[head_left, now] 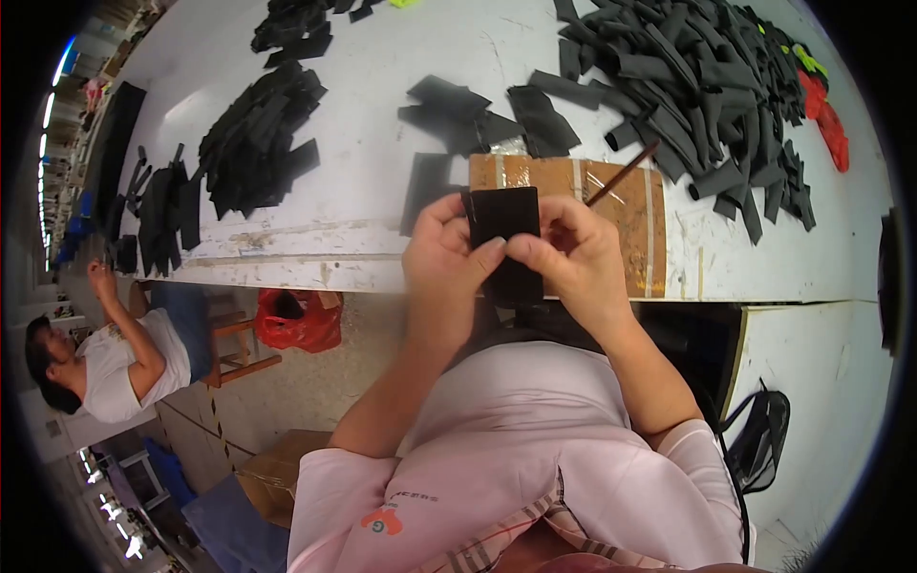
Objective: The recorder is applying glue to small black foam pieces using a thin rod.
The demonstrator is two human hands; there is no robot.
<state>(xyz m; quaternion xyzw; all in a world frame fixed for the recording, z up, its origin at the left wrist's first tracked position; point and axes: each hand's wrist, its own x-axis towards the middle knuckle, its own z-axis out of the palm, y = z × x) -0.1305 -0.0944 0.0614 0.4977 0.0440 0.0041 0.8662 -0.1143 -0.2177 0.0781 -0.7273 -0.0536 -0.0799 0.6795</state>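
Observation:
A flat, dark rectangular piece of fabric is held up between my two hands, in front of my body at the table edge. My left hand grips its left side, thumb across the face. From the right, my right hand pinches it, and the two thumb tips almost meet. A thin brown stick points up and right from beside my right fingers; whether they hold it I cannot tell. Under and behind the hands lies a taped cardboard sheet. Several dark flat pieces lie just beyond it.
A large heap of dark rolled, tube-like pieces fills the table's far right, beside a red plastic bag. Flat dark pieces are piled at left. A co-worker sits at left near a stool and a red bag.

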